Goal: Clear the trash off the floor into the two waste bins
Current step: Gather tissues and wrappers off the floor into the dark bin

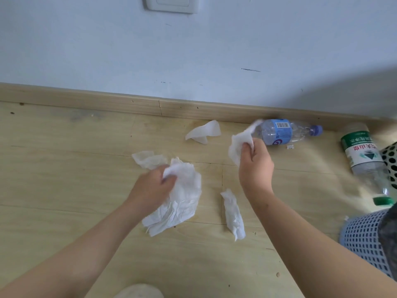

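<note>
My left hand [153, 187] grips a large crumpled white tissue [182, 203] that hangs down toward the wooden floor. My right hand [255, 162] pinches a smaller white tissue [238, 145] lifted above the floor. Three more tissues lie loose: one near the baseboard [204, 132], one behind my left hand [148, 159], one twisted piece between my arms [233, 214]. A blue-labelled plastic bottle [281, 132] lies on its side by the wall. A green-labelled bottle [365, 155] lies at the right, beside a white mesh bin [391, 160] and a blue mesh bin [361, 237].
A wooden baseboard [129, 104] runs along the pale wall, with a wall socket [171, 4] high up. A pale rounded object [139, 292] shows at the bottom edge. Bare wooden floor [64, 168] stretches to the left.
</note>
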Demonstrator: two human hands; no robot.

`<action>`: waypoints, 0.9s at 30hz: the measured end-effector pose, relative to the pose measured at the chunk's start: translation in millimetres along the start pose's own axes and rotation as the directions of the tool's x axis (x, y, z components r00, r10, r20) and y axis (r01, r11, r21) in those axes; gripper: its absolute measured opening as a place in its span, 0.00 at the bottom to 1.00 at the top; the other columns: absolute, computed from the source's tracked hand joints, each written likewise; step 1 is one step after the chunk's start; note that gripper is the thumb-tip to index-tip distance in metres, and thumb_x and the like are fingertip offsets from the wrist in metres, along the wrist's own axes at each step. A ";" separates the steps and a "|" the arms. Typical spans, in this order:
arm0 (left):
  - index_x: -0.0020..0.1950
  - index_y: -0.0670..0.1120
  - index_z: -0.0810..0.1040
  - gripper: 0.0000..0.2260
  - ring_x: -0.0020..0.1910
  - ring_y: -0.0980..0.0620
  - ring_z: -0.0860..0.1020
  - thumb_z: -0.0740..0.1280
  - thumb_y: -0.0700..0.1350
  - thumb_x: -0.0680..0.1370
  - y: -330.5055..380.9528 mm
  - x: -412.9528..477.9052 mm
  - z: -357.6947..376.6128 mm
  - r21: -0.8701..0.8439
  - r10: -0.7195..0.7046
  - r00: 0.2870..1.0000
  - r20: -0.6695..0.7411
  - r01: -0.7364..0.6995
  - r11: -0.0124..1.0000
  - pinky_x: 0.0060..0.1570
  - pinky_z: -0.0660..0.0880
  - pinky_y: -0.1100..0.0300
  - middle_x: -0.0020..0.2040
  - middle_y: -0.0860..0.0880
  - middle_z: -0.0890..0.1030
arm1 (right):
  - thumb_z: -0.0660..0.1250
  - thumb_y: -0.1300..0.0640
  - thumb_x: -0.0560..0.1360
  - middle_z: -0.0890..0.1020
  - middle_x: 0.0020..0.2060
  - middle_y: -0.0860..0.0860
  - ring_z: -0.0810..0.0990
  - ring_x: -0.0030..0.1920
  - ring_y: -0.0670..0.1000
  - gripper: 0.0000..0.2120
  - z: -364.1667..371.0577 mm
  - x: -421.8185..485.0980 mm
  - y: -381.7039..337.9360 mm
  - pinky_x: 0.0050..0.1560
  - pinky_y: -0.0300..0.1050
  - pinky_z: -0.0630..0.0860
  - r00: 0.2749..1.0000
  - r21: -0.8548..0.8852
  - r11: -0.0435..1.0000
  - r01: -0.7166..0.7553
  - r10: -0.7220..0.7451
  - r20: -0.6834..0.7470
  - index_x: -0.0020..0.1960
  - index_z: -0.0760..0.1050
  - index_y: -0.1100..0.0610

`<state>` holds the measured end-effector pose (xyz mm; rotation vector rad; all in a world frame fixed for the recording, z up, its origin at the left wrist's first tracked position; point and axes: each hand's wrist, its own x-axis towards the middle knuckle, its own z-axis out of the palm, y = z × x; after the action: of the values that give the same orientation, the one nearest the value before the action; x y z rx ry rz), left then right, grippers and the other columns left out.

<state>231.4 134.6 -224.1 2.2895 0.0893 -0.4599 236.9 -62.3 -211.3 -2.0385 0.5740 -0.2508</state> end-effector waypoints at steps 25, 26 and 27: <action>0.36 0.42 0.72 0.05 0.34 0.54 0.72 0.64 0.38 0.72 39.9 4.5 47.5 0.081 0.207 0.967 0.148 -0.220 0.972 0.34 0.66 0.63 0.34 0.47 0.75 | 0.60 0.61 0.72 0.70 0.33 0.46 0.68 0.32 0.45 0.10 -26.5 -35.0 41.6 0.31 0.40 0.67 0.842 -0.306 0.950 -0.065 0.217 0.495 0.36 0.62 0.51; 0.35 0.43 0.71 0.07 0.31 0.57 0.70 0.65 0.38 0.72 56.1 2.1 43.1 0.043 0.226 0.966 0.122 -0.233 0.972 0.31 0.64 0.66 0.32 0.49 0.73 | 0.61 0.60 0.72 0.70 0.33 0.47 0.68 0.32 0.45 0.10 -36.1 -29.1 32.9 0.29 0.38 0.65 0.859 -0.274 0.959 -0.072 0.200 0.471 0.36 0.62 0.51; 0.34 0.45 0.69 0.09 0.29 0.58 0.67 0.66 0.37 0.72 76.4 -0.4 39.9 0.005 0.253 0.962 0.104 -0.255 0.967 0.29 0.62 0.68 0.30 0.51 0.71 | 0.61 0.60 0.72 0.71 0.33 0.47 0.69 0.32 0.45 0.09 -50.3 -22.5 23.2 0.28 0.38 0.65 0.882 -0.234 0.970 -0.070 0.170 0.439 0.36 0.63 0.52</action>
<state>234.7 53.2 -196.0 2.2507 -0.2590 -0.4439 190.4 -99.2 -204.1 -2.1565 0.4397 0.3778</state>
